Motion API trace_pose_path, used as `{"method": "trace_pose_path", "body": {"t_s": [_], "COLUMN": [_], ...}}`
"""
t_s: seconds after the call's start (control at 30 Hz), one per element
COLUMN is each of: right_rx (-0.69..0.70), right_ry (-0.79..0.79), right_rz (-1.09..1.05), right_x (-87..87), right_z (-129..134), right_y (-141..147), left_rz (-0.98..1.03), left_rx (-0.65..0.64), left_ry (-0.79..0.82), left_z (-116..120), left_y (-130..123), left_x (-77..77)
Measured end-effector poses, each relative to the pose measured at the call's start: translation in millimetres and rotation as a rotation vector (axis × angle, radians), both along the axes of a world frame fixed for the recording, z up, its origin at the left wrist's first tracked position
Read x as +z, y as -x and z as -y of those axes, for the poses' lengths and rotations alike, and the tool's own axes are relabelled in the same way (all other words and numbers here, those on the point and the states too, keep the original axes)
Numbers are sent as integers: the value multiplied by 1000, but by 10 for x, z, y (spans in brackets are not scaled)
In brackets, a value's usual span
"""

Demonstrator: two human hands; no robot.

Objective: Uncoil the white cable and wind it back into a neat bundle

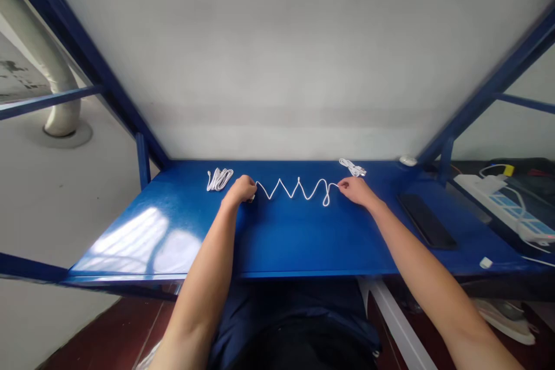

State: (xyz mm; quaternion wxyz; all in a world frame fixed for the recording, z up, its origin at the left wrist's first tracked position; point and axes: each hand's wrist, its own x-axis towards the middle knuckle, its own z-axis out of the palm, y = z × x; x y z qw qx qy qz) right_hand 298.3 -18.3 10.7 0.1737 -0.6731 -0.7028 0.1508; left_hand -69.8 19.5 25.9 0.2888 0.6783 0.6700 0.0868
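A white cable (291,192) stretches in zigzag kinks between my two hands, over the blue tabletop (277,243). Its left end is pinched in my left hand (243,188), where a bit of white shows under the fingers. My right hand (353,189) grips the other end between thumb and fingertips, and close to it the cable crosses itself in a small loop. Just left of my left hand lies a folded white cable bundle (219,179). Behind my right hand rests a second white cable bundle (352,167), gathered at its middle.
A black flat slab (426,221) lies right of my right forearm. Near the front right is a small white block (486,263). A white power strip (507,208) with plugs stands at far right. A white rounded object (408,161) sits by the back edge, below the wall.
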Motion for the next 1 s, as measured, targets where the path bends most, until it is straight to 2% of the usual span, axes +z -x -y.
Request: {"method": "trace_pose_path", "body": {"t_s": [0.13,0.27,0.47,0.7,1.0], "right_rx": [-152,-276,-379,-453,-548], "right_ry": [35,106,114,100,143], "right_rz": [109,83,50,32,-5], "right_x": [23,15,9,17,22], "right_z": [81,152,202,227,243], "right_y": [-231,-383,-488,-591,-669], "left_rz": [219,303,387,412,447], "left_rx": [6,58,109,226,225], "left_ry": [116,157,162,144,149], "left_z": [103,242,362,364,343], "left_y": [262,608,1020,1190,1333], "left_x": [51,109,128,81,17]}}
